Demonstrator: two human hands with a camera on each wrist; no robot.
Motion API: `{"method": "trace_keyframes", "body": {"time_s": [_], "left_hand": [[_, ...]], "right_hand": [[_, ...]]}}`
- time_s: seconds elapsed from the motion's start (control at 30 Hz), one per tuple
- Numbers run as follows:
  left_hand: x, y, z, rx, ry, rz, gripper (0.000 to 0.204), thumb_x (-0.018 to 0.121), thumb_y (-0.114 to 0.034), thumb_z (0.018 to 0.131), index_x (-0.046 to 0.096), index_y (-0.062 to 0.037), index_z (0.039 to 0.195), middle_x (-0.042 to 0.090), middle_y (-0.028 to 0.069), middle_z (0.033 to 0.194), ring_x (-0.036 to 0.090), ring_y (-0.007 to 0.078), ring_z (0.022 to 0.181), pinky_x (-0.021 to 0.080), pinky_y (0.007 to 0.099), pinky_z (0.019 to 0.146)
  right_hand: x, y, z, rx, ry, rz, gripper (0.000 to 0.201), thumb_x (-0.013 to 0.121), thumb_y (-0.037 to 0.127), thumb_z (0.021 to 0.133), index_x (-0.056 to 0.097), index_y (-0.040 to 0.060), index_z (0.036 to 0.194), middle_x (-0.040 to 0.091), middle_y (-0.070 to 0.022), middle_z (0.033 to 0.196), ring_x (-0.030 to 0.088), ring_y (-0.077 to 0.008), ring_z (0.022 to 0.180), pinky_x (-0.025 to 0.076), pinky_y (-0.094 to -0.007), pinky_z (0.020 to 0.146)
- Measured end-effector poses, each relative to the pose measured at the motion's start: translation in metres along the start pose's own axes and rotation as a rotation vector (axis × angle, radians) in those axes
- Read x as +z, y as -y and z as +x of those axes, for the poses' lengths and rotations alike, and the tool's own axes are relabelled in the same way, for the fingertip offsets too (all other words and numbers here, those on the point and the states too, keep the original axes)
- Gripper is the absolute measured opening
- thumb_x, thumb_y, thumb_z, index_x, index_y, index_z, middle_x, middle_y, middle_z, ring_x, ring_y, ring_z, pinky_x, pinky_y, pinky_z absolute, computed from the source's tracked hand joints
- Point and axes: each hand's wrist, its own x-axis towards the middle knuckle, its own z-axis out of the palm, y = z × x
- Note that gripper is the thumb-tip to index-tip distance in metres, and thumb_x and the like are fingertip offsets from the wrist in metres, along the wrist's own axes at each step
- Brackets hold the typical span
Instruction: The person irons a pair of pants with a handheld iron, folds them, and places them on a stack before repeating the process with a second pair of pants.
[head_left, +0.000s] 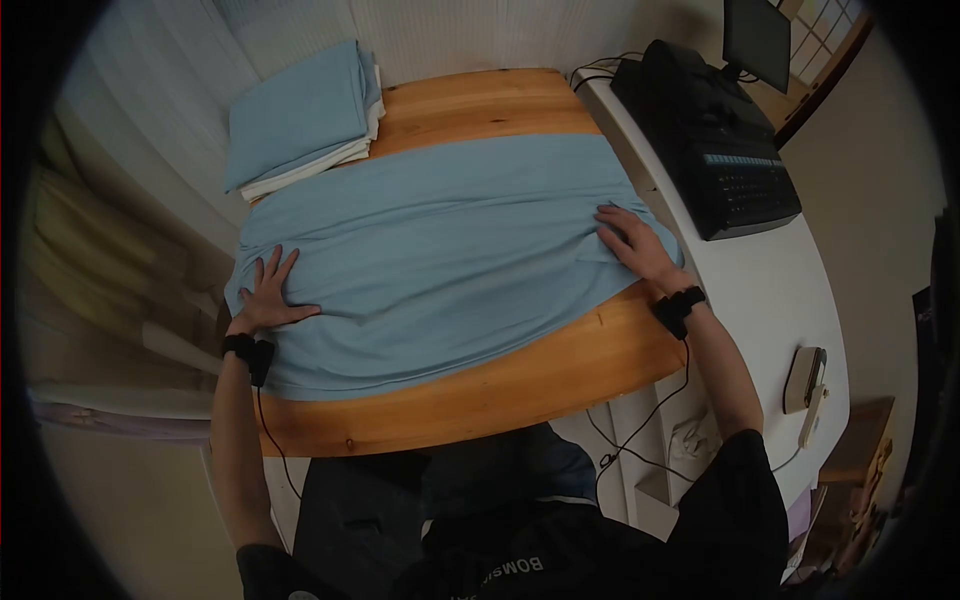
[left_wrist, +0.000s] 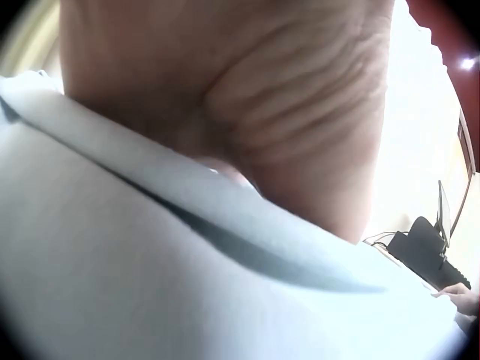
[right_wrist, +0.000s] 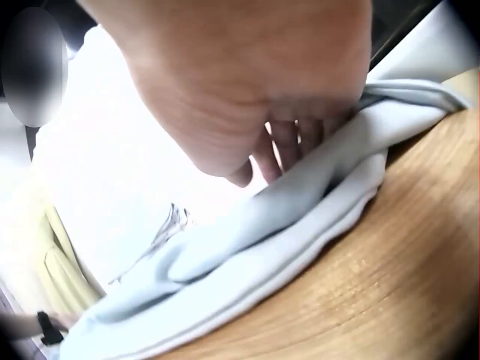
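Observation:
A light blue cloth [head_left: 440, 230] lies spread across the wooden table [head_left: 480, 400], with creases running from side to side. On its left end rests the left hand [head_left: 266, 300], fingers spread. The right hand [head_left: 640, 245] lies on the right end, fingers extended over the fabric. In the left wrist view the palm [left_wrist: 300, 112] is over a raised fold of cloth [left_wrist: 150, 165]. The right wrist view has the hand [right_wrist: 255, 82] on the bunched edge of the cloth [right_wrist: 300, 232], fingertips partly hidden behind it.
A folded blue cloth [head_left: 300, 110] lies on white fabric at the table's back left. On the white surface [head_left: 750, 290] at the right stand a black machine with keys [head_left: 720, 140] and a small device [head_left: 804, 380]. Curtains [head_left: 110, 240] hang at the left. Cables run below both wrists.

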Motion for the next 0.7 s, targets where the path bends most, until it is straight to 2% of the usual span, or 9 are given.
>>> {"method": "trace_keyframes", "body": {"time_s": [0.07, 0.1, 0.2, 0.27, 0.4, 0.47, 0.53, 0.63, 0.7], "left_hand": [[0.008, -0.001, -0.004, -0.018, -0.047, 0.001, 0.128, 0.082, -0.077, 0.054, 0.021, -0.0377, 0.160, 0.003, 0.0072, 0.170, 0.002, 0.0461, 0.153, 0.013, 0.0833, 0.108], [0.014, -0.001, -0.013, 0.009, -0.154, -0.077, 0.117, 0.083, -0.066, 0.063, 0.025, -0.0322, 0.159, 0.010, 0.0096, 0.168, 0.009, 0.0449, 0.152, 0.018, 0.0782, 0.110], [0.032, -0.018, -0.061, 0.283, -0.526, -0.127, 0.075, 0.082, -0.027, 0.081, 0.048, -0.0131, 0.147, 0.035, 0.0156, 0.158, 0.032, 0.0402, 0.146, 0.032, 0.0587, 0.114], [0.019, -0.080, -0.126, 0.472, -0.517, -0.235, 0.054, 0.081, -0.012, 0.079, 0.062, -0.0048, 0.129, 0.052, 0.0158, 0.140, 0.044, 0.0383, 0.134, 0.038, 0.0489, 0.110], [0.036, -0.164, -0.186, 0.599, -0.408, -0.204, 0.035, 0.076, -0.010, 0.081, 0.067, -0.0030, 0.115, 0.056, 0.0137, 0.115, 0.054, 0.0327, 0.110, 0.042, 0.0439, 0.098], [0.064, -0.166, -0.175, 0.556, -0.425, -0.150, 0.032, 0.074, -0.008, 0.081, 0.068, -0.0032, 0.112, 0.057, 0.0127, 0.113, 0.054, 0.0318, 0.107, 0.043, 0.0436, 0.095], [0.070, -0.163, -0.174, 0.510, -0.443, -0.101, 0.028, 0.073, -0.007, 0.082, 0.069, -0.0034, 0.109, 0.058, 0.0117, 0.112, 0.054, 0.0309, 0.104, 0.043, 0.0433, 0.092], [0.066, -0.144, -0.187, 0.599, -0.433, -0.097, 0.022, 0.071, -0.005, 0.080, 0.070, -0.0031, 0.102, 0.060, 0.0093, 0.101, 0.054, 0.0301, 0.100, 0.043, 0.0432, 0.090], [0.058, -0.123, -0.206, 0.682, -0.380, -0.172, 0.017, 0.072, -0.002, 0.079, 0.072, -0.0026, 0.096, 0.062, 0.0084, 0.096, 0.056, 0.0305, 0.098, 0.045, 0.0415, 0.088]], "right_hand": [[-0.021, 0.000, -0.002, 0.441, 0.078, 0.247, 0.035, 0.060, 0.029, 0.100, 0.068, 0.0030, 0.122, 0.061, -0.0176, 0.135, 0.062, -0.0308, 0.119, 0.051, -0.0379, 0.100], [-0.032, 0.011, -0.012, 0.434, 0.026, 0.215, 0.028, 0.063, 0.022, 0.097, 0.070, 0.0009, 0.113, 0.064, -0.0181, 0.128, 0.065, -0.0338, 0.108, 0.055, -0.0387, 0.091], [-0.034, 0.009, -0.066, 0.249, -0.159, -0.103, 0.027, 0.067, 0.018, 0.092, 0.069, 0.0020, 0.115, 0.063, -0.0195, 0.128, 0.064, -0.0362, 0.111, 0.054, -0.0403, 0.093], [-0.028, 0.000, -0.094, 0.226, -0.220, -0.184, 0.029, 0.068, 0.013, 0.090, 0.067, 0.0001, 0.116, 0.062, -0.0207, 0.129, 0.063, -0.0383, 0.112, 0.054, -0.0411, 0.095], [-0.011, -0.027, -0.093, 0.338, -0.308, -0.241, 0.030, 0.062, 0.003, 0.088, 0.064, -0.0027, 0.118, 0.061, -0.0246, 0.126, 0.062, -0.0391, 0.114, 0.056, -0.0421, 0.090], [-0.017, -0.026, -0.065, 0.365, -0.279, -0.239, 0.030, 0.061, -0.001, 0.086, 0.065, -0.0032, 0.115, 0.062, -0.0256, 0.122, 0.063, -0.0394, 0.111, 0.057, -0.0426, 0.087], [-0.030, -0.021, -0.037, 0.394, -0.048, -0.570, 0.024, 0.063, -0.004, 0.080, 0.067, -0.0010, 0.104, 0.063, -0.0238, 0.109, 0.064, -0.0376, 0.103, 0.058, -0.0416, 0.081], [-0.042, -0.036, -0.007, 0.141, -0.137, -0.743, 0.018, 0.066, -0.003, 0.076, 0.067, 0.0013, 0.093, 0.061, -0.0199, 0.102, 0.062, -0.0347, 0.097, 0.059, -0.0391, 0.077], [-0.060, -0.039, 0.011, 0.127, -0.140, -0.774, 0.017, 0.067, -0.002, 0.076, 0.067, 0.0013, 0.093, 0.060, -0.0188, 0.103, 0.062, -0.0341, 0.098, 0.059, -0.0384, 0.076]]}}
